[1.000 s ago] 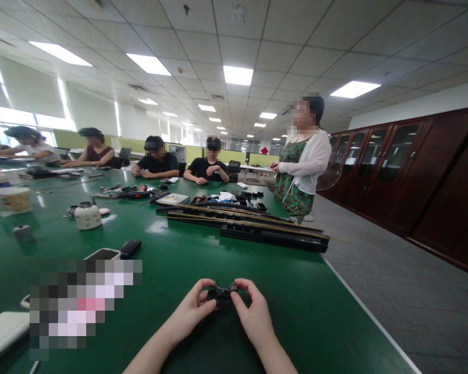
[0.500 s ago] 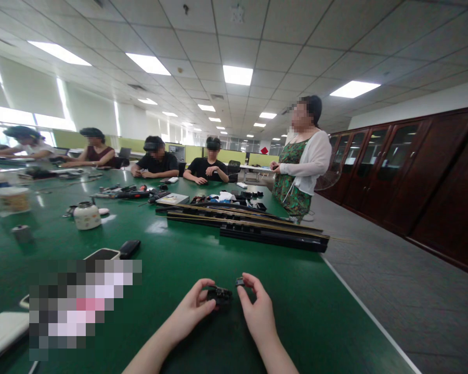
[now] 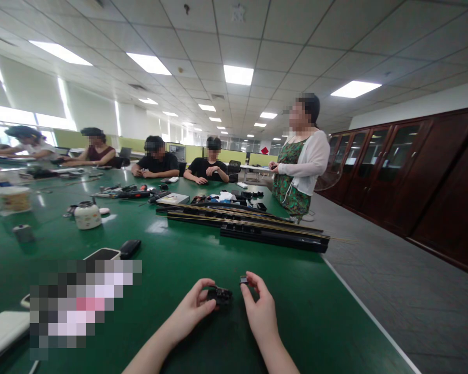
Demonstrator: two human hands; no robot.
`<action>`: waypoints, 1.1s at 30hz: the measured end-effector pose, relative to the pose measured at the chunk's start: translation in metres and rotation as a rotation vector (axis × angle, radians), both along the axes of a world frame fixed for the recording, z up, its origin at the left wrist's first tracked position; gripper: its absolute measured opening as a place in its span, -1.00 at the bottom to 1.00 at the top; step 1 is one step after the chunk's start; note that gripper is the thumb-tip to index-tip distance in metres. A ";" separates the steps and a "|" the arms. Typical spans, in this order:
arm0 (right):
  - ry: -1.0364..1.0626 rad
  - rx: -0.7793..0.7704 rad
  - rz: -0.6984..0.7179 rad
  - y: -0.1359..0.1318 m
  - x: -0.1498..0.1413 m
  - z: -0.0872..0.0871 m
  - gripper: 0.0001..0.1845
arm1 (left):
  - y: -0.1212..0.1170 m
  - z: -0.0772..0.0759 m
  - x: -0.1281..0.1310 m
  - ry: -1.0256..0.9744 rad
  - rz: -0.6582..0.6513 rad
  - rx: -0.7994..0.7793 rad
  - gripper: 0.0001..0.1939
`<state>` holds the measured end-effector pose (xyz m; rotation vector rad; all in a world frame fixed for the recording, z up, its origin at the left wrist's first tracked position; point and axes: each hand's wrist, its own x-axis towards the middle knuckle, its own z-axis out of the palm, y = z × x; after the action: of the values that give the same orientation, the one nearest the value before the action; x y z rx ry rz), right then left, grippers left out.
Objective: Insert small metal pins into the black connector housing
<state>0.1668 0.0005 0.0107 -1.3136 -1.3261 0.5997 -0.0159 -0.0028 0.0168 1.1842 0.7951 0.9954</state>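
Note:
Above the green table (image 3: pixel 171 280), my left hand (image 3: pixel 197 306) is closed around a black plastic part (image 3: pixel 220 296) with an uneven, recessed shape. Its exact kind is too small to make out. Between thumb and fingertips, my right hand (image 3: pixel 259 304) pinches a small grey and black block-like piece (image 3: pixel 244 280). The two parts are held apart, with a short gap between them. Part of the black part is hidden behind my left fingers.
Long black rails (image 3: pixel 273 236) with thin brass-coloured rods lie ahead. A white jar (image 3: pixel 87 214), a phone (image 3: pixel 103 254) and a black case (image 3: pixel 130 248) are to the left. Several people sit across the table; one person (image 3: pixel 302 161) stands at the right.
My right hand has shifted slightly right with the small piece, widening the gap to the black part. My left hand stays about where it was.

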 end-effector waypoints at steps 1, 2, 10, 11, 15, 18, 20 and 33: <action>0.000 -0.003 0.001 0.000 0.000 0.000 -0.62 | 0.000 0.000 0.000 0.000 -0.001 0.001 -0.50; 0.000 -0.007 0.002 0.000 0.000 -0.001 -0.61 | 0.000 0.000 0.000 -0.002 -0.002 0.002 -0.50; 0.000 -0.003 -0.007 0.000 0.002 -0.001 -0.60 | 0.000 -0.001 -0.001 0.008 -0.012 0.012 -0.48; -0.003 0.000 -0.006 0.000 0.002 -0.001 -0.60 | 0.001 -0.002 -0.001 0.008 -0.012 0.011 -0.47; -0.016 0.029 -0.006 0.001 0.001 -0.002 -0.64 | 0.003 -0.007 -0.002 0.002 -0.018 0.015 -0.47; -0.028 0.035 -0.013 0.002 0.001 -0.004 -0.66 | 0.003 -0.007 -0.002 0.000 -0.020 0.008 -0.46; -0.029 0.034 -0.021 0.003 0.002 -0.004 -0.66 | 0.002 -0.006 -0.001 -0.002 -0.018 0.003 -0.46; -0.054 -0.019 -0.022 0.000 0.000 0.002 -0.67 | 0.001 -0.001 -0.001 0.034 -0.018 0.001 -0.48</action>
<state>0.1666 0.0006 0.0129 -1.3671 -1.3509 0.5663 -0.0171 -0.0021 0.0155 1.2105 0.8095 0.9630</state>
